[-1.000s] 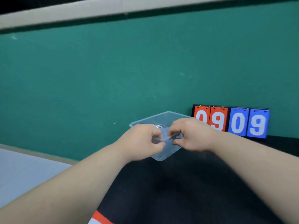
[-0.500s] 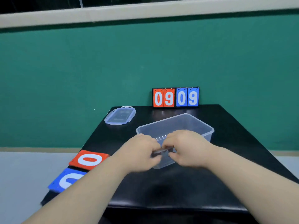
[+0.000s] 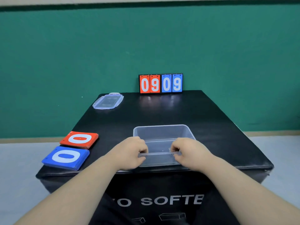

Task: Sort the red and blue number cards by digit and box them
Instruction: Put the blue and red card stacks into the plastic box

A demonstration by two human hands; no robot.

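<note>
left hand grips clear box near rim (fingers curled) | right hand likewise

At near left, the red stack and blue stack each show a white zero. The table is black, the box and lid clear.

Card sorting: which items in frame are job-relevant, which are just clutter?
Job: clear plastic box, gripped by left hand and right hand; red card stack; blue card stack; clear plastic lid.
Lying about: upright flip scoreboard reading 0909; black table.
</note>
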